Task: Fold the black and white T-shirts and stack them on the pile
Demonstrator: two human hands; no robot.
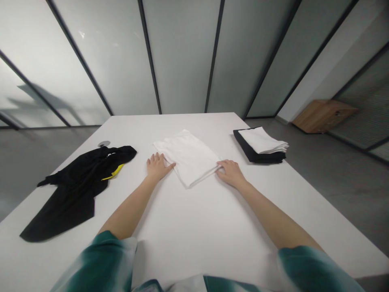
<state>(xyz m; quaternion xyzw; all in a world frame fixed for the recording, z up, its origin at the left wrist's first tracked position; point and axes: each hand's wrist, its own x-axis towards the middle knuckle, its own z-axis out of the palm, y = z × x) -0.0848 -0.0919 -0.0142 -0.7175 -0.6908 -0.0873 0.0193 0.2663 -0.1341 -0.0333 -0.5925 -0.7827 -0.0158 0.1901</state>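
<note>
A folded white cloth [190,156] lies flat in the middle of the table, turned so one corner points towards me. At its left edge my left hand [156,166] rests on the tabletop with fingers spread, the thumb touching the cloth's side. My right hand [231,172] is at the cloth's right corner, fingertips on its edge and the thumb a little apart, nearer to me. Neither hand lifts the cloth. Folded layers show along its near right edge.
A crumpled black garment [79,190] with a yellow patch [114,172] spreads over the left of the white table [194,231]. At the right edge sits a folded stack, white cloth [263,140] on black cloth [258,157]. Beyond stand frosted panels [182,56] and a wooden cabinet [319,117].
</note>
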